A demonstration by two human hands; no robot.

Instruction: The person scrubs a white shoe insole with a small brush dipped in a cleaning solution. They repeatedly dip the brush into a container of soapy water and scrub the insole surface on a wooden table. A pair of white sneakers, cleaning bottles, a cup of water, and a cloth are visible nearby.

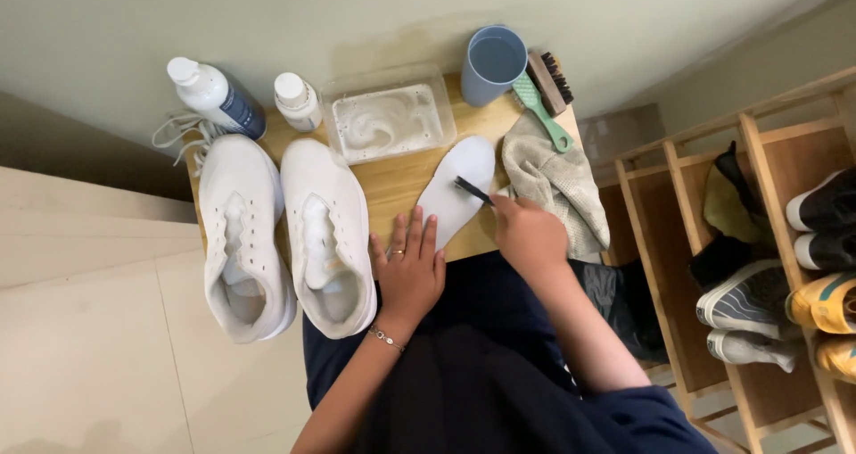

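A white insole lies on a small wooden table. My left hand rests flat on the insole's near end, fingers spread, pinning it down. My right hand grips a small dark brush whose head touches the middle of the insole. Two white sneakers without laces stand side by side to the left of my left hand, toes toward the wall.
A clear tub of soapy water, two white bottles, a blue cup, a green-handled brush, a wooden brush and a grey cloth crowd the table. A wooden shoe rack stands right.
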